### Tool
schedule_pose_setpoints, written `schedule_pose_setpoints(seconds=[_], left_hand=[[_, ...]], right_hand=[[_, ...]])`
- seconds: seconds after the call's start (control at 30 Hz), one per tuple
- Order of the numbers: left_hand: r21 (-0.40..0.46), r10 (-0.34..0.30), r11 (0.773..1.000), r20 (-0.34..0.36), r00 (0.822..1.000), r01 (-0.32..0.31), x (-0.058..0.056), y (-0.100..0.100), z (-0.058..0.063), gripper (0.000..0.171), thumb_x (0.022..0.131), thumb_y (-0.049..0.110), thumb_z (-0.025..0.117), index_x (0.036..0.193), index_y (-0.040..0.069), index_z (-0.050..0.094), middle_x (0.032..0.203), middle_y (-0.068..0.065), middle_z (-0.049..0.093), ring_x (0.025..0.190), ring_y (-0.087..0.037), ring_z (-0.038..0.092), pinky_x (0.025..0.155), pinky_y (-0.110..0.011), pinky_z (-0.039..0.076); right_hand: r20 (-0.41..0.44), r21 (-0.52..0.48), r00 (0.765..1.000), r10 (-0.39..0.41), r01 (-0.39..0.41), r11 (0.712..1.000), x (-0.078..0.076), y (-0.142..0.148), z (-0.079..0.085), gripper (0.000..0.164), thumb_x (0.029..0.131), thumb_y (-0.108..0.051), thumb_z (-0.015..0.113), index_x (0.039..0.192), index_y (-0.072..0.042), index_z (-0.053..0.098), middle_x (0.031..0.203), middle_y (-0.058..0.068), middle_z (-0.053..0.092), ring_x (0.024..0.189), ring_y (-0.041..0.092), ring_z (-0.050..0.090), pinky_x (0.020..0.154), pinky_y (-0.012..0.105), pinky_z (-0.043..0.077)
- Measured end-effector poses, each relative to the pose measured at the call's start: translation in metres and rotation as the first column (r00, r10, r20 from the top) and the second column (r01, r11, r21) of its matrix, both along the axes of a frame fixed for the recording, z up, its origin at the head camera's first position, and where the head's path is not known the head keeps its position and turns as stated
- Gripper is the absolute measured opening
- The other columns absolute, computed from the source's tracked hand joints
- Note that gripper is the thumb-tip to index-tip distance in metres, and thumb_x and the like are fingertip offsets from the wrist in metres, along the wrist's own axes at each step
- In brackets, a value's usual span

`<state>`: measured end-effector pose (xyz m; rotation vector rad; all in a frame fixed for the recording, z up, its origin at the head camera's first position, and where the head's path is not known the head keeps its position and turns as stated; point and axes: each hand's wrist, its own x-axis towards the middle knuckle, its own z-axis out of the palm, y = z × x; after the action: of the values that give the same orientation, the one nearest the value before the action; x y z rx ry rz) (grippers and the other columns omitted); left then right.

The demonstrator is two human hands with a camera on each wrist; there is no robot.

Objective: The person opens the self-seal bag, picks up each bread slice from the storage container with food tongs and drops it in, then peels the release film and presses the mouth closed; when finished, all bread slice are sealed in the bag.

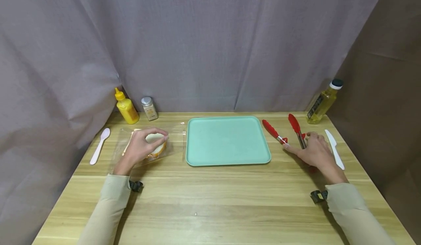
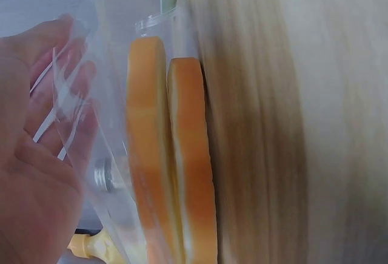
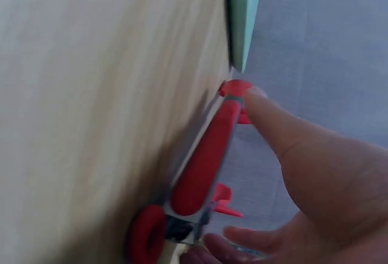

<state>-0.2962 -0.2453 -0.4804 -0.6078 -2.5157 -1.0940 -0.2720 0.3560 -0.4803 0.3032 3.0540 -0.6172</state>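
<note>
Two orange-crusted bread slices [image 2: 145, 112] stand side by side in a clear plastic bag [image 1: 177, 135], left of the tray. Over this bag hovers my left hand [image 1: 139, 146], its thumb and fingers curved and spread apart around the bread [image 1: 154, 139]. The left wrist view has the palm beside the bag's loose film, with no firm grip visible. On the right lie red-and-metal tongs [image 1: 296, 128], their two arms spread. My right hand [image 1: 317, 153] is over the tongs' rear part, fingers loosely bent. Its thumb [image 3: 279, 127] appears to touch a red part; the other fingertips are partly hidden.
A mint-green tray [image 1: 227, 140] lies between the hands. A white spoon [image 1: 99, 146], yellow squeeze bottle [image 1: 128, 109] and shaker [image 1: 149, 110] are at the left. On the right are a white knife [image 1: 334, 150] and an oil bottle [image 1: 320, 106]. Grey curtains [image 1: 210, 47] border the table.
</note>
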Motion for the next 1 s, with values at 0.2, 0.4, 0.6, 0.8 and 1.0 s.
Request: schedule_pose_setpoints(seconds=[0.2, 0.4, 0.6, 0.8, 1.0], left_hand=[[-0.013, 0.002, 1.000, -0.015, 1.000, -0.002, -0.003, 0.000, 0.001, 0.010, 0.095, 0.021, 0.087, 0.104, 0.019, 0.085, 0.105, 0.007, 0.084, 0.106, -0.017, 0.079, 0.105, -0.030, 0.056], [0.000, -0.006, 1.000, -0.024, 1.000, 0.006, -0.005, 0.000, -0.002, 0.011, 0.095, 0.019, 0.086, 0.105, 0.015, 0.085, 0.105, 0.005, 0.085, 0.106, -0.019, 0.080, 0.104, -0.030, 0.056], [-0.006, 0.010, 1.000, -0.024, 1.000, -0.010, -0.005, 0.002, -0.003, 0.009, 0.096, 0.021, 0.086, 0.104, 0.017, 0.086, 0.103, 0.006, 0.085, 0.105, -0.019, 0.080, 0.103, -0.030, 0.057], [-0.019, 0.016, 1.000, -0.016, 1.000, -0.016, -0.004, 0.003, -0.002, 0.009, 0.096, 0.024, 0.086, 0.104, 0.020, 0.086, 0.103, 0.007, 0.085, 0.105, -0.019, 0.080, 0.103, -0.033, 0.057], [0.022, 0.063, 0.998, -0.013, 0.998, -0.063, -0.008, 0.007, 0.000, 0.019, 0.103, 0.031, 0.077, 0.113, 0.016, 0.084, 0.112, -0.002, 0.085, 0.110, -0.027, 0.079, 0.103, -0.050, 0.060]], right_hand=[[-0.282, -0.076, 0.959, -0.016, -0.005, 0.997, -0.002, -0.015, 0.005, 0.109, 0.091, -0.067, 0.077, 0.155, 0.012, 0.038, 0.137, 0.039, 0.045, 0.122, 0.052, 0.043, 0.090, 0.065, 0.046], [-0.535, -0.207, 0.845, 0.000, -0.131, 0.970, -0.002, -0.041, 0.014, 0.055, 0.101, -0.033, 0.075, 0.138, 0.005, 0.059, 0.128, 0.029, 0.059, 0.118, 0.045, 0.055, 0.092, 0.049, 0.043], [-0.636, -0.235, 0.770, 0.054, -0.260, 0.937, -0.010, -0.070, 0.016, 0.026, 0.102, -0.015, 0.073, 0.122, 0.002, 0.070, 0.109, 0.019, 0.071, 0.097, 0.033, 0.068, 0.081, 0.020, 0.047], [-0.617, -0.290, 0.780, 0.103, -0.348, 0.892, -0.023, -0.107, 0.017, 0.021, 0.105, -0.018, 0.071, 0.118, -0.002, 0.072, 0.103, 0.012, 0.073, 0.092, 0.024, 0.068, 0.074, 0.010, 0.049], [-0.622, -0.312, 0.760, 0.188, -0.460, 0.831, -0.044, -0.156, 0.017, 0.016, 0.103, -0.013, 0.072, 0.115, -0.002, 0.074, 0.099, 0.012, 0.075, 0.089, 0.023, 0.071, 0.078, 0.029, 0.062]])
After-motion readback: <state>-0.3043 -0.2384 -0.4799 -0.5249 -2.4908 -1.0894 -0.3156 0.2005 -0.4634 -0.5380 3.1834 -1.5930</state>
